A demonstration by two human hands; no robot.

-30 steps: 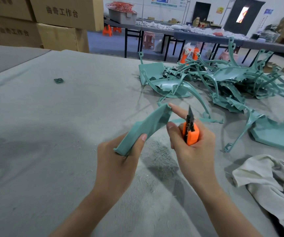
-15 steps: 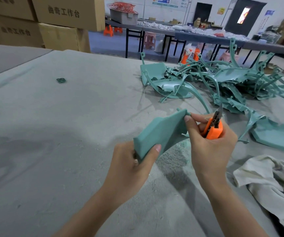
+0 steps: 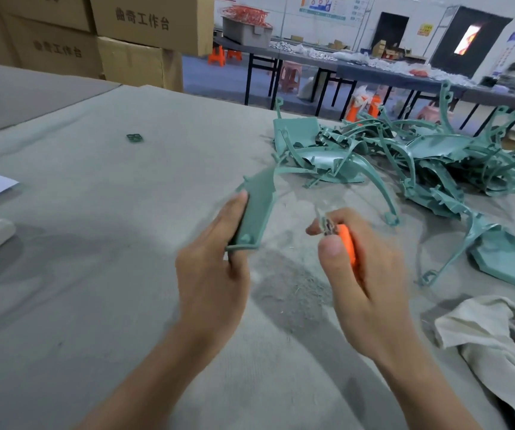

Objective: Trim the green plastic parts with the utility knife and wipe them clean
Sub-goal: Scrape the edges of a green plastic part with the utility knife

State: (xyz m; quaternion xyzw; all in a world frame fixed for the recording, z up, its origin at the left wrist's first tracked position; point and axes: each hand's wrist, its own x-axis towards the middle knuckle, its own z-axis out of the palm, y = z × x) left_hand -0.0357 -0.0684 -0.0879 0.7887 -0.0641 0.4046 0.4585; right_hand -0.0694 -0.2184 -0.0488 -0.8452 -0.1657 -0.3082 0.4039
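Green part (image 3: pixel 257 209): holding its long edge tight in the left grip (image 3: pixel 212 274), squeezing the orange knife (image 3: pixel 347 243) in the right grip (image 3: pixel 367 274), just apart, over open bench (image 3: pixel 94 243).

Only bare parts are seen. The left forearm (image 3: pixel 144 377) and right forearm (image 3: pixel 420 389) are shown uncovered from the lower edge of the frame. The left hand (image 3: pixel 212 274) and right hand (image 3: pixel 364 274) are bare, and a short, plain thumbnail (image 3: pixel 330 248) is shown at centre right.

The grey table (image 3: pixel 94 243) bears heaped green plastic parts (image 3: pixel 420 156), a crumpled rag (image 3: pixel 498 342) and a small green scrap (image 3: pixel 134 137).
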